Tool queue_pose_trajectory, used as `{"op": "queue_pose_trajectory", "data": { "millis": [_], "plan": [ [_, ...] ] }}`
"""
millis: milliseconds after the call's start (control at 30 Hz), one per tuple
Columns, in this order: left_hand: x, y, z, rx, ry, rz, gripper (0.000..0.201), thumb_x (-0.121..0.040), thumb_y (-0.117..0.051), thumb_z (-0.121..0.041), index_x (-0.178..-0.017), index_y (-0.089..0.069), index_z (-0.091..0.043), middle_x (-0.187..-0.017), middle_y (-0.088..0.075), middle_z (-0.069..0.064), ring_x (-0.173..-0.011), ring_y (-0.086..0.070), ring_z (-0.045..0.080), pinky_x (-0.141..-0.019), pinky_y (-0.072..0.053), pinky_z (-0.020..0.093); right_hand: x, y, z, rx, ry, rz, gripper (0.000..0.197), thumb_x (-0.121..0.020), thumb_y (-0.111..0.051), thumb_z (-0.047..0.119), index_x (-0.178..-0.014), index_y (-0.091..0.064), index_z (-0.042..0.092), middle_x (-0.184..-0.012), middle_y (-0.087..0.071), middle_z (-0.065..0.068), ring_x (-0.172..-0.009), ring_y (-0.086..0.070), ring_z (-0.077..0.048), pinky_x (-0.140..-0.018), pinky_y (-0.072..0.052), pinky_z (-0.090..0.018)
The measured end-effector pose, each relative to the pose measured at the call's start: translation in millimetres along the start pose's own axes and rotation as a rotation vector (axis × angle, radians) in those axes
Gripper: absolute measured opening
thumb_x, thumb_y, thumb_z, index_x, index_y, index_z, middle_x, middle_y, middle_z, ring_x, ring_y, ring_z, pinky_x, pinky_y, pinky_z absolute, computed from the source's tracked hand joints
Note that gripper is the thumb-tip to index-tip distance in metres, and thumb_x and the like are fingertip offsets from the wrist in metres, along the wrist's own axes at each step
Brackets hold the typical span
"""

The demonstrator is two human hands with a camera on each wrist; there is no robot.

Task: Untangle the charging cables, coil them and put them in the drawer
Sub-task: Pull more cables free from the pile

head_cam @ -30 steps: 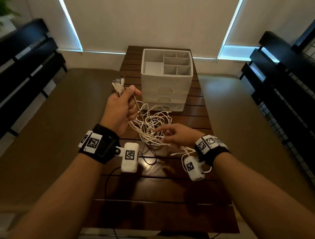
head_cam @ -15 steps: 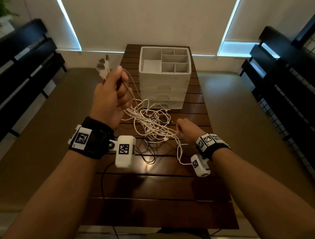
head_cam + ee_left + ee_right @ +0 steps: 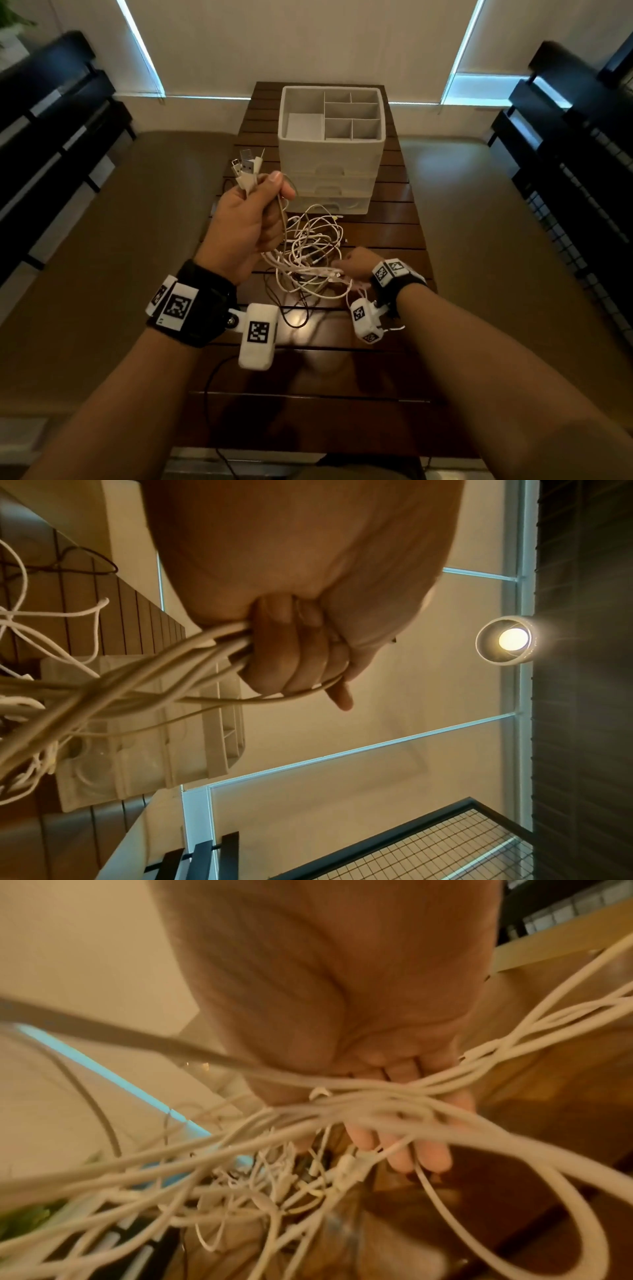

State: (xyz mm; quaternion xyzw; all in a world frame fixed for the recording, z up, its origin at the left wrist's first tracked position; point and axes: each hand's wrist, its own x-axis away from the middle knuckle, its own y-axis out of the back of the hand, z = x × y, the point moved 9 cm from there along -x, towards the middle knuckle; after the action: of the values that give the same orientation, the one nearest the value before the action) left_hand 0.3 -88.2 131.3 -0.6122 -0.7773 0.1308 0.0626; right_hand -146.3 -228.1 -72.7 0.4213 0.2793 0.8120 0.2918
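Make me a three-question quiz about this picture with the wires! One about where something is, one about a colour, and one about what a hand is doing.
1. Where does the organizer stand?
A. on the wooden table
B. on the floor
C. on a bench

2. What colour are most of the cables?
A. red
B. white
C. blue

3. What is the left hand doing?
A. lying flat on the table
B. pulling a drawer
C. gripping a bunch of cable ends

Answers: 1 A, it sits on the slats at the far end. 2 B, the tangle looks white. 3 C, the plugs stick up from its fist.
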Motion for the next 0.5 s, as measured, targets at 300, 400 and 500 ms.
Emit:
{"op": "queue_pose_trajectory", "data": {
  "millis": [300, 400, 500],
  "plan": [
    [5.5, 19.9, 19.7, 0.049, 0.024, -0.093, 0.023, -0.112, -0.042, -0.018, -0.11, -0.064, -0.012, -0.056, -0.03, -0.006, -0.042, -0.024, 0.006, -0.037, -0.023, 0.017, 15.0, -36.9, -15.4, -0.016, -0.014, 0.134, 0.035, -0.094, -0.074, 0.034, -0.09, -0.074, 0.0, -0.096, -0.077, -0.018, -0.074, -0.065, -0.022, -0.069, -0.054, -0.036],
    [4.7, 21.9, 27.6, 0.072, 0.062, -0.108, 0.029, -0.113, -0.041, -0.021, -0.097, -0.064, -0.015, -0.055, -0.028, -0.005, -0.041, -0.023, 0.006, -0.036, -0.021, 0.017, 16.7, -11.0, -20.0, -0.113, -0.03, -0.059, 0.018, -0.099, -0.067, 0.023, -0.088, -0.067, 0.009, -0.091, -0.075, -0.012, -0.08, -0.074, -0.027, -0.082, -0.064, -0.045],
    [3.5, 23.0, 33.1, 0.113, 0.086, -0.099, 0.032, -0.113, -0.04, -0.026, -0.093, -0.063, -0.016, -0.054, -0.026, -0.005, -0.04, -0.022, 0.006, -0.036, -0.021, 0.017, 29.1, 23.0, 5.6, 0.027, 0.116, -0.241, 0.012, -0.096, -0.066, 0.023, -0.103, -0.068, 0.013, -0.102, -0.074, -0.006, -0.096, -0.071, -0.025, -0.089, -0.06, -0.045]
  ]
}}
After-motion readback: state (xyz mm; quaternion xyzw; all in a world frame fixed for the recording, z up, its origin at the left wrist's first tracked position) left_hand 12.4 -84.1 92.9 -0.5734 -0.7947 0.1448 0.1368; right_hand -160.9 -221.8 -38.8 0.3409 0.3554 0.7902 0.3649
